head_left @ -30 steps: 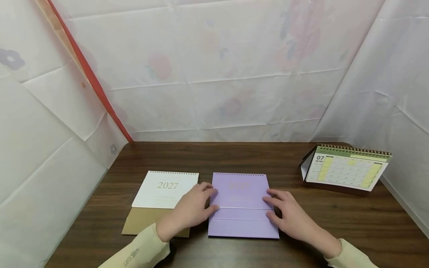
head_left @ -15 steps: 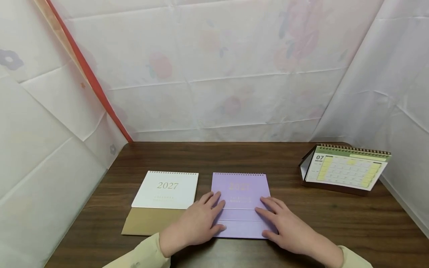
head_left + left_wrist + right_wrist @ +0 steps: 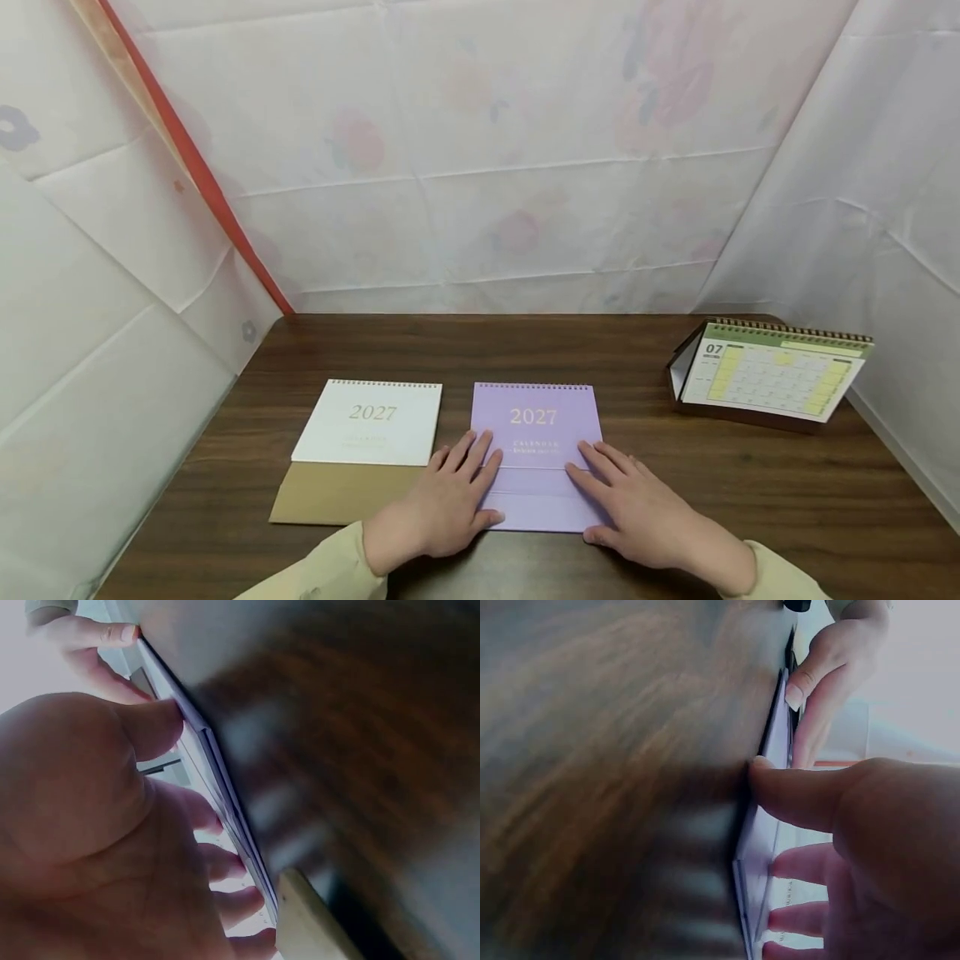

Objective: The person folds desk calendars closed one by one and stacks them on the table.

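A purple 2027 desk calendar [image 3: 534,482] lies flat on the table, its spiral binding at the far edge. My left hand [image 3: 450,507] rests on its left side with the fingers spread, the thumb at the near left corner. On the opposite side, my right hand [image 3: 636,510] touches the calendar with extended fingers, its thumb by the near right corner. Both wrist views show the calendar's thin edge, low against the table, with the fingertips on its top face. Left of it lies a white 2027 calendar [image 3: 363,421] on a tan backing [image 3: 341,494], partly covered by my left hand.
At the right rear, a green and white calendar [image 3: 776,375] stands tented, opened at month 07. The dark wooden table [image 3: 487,346] ends at a pale patterned curtain [image 3: 480,208], with more cloth at both sides. A red strip [image 3: 202,171] runs down the left curtain.
Both hands have slid nearer along the purple calendar's sides and further over its face, with fingers now flatter. The calendars have stayed in place; the head view shifted slightly.
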Available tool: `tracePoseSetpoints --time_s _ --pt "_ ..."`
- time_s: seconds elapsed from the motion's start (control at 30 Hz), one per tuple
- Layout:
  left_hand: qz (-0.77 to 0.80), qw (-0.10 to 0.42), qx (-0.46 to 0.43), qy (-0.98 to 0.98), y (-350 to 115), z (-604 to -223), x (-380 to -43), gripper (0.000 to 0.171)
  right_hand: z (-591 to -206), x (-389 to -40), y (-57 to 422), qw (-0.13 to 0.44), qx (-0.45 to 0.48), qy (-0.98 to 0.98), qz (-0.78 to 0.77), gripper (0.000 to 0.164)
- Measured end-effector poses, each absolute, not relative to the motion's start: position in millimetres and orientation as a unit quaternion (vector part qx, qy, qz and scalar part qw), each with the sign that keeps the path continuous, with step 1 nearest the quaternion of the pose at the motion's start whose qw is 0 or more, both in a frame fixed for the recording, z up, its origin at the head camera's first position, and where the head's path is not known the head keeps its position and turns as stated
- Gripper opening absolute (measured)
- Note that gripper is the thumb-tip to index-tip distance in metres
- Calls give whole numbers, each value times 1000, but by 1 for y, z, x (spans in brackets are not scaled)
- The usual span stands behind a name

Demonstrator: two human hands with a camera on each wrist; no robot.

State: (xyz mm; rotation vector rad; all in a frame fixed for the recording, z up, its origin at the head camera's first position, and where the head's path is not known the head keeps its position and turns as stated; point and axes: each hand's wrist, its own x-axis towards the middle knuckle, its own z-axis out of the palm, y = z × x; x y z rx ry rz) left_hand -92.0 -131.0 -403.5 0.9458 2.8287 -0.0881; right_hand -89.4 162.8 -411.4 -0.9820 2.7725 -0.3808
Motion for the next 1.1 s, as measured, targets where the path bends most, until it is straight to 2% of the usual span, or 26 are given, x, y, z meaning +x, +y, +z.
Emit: tracePoseSetpoints --time_s 0.37,0.57,0.7,0.83,0.93,1.1 --pt "-44 94 303 947 -129 -395 -95 74 -412 -88 158 104 -316 937 -110 71" --pt "-31 67 319 945 -133 -394 -108 67 -413 -93 160 60 -318 936 -141 62" --pt "-2 32 314 949 -137 -392 -119 56 -411 -97 161 40 -294 940 -168 51" --pt "34 -13 282 959 -141 -388 -128 41 -405 -101 164 38 -262 947 -184 48" --pt "49 -28 248 967 -143 -387 -134 37 -403 -103 169 42 -248 950 -185 50" --pt "66 -7 212 975 -144 -392 -140 36 -406 -105 176 93 -230 951 -182 59"
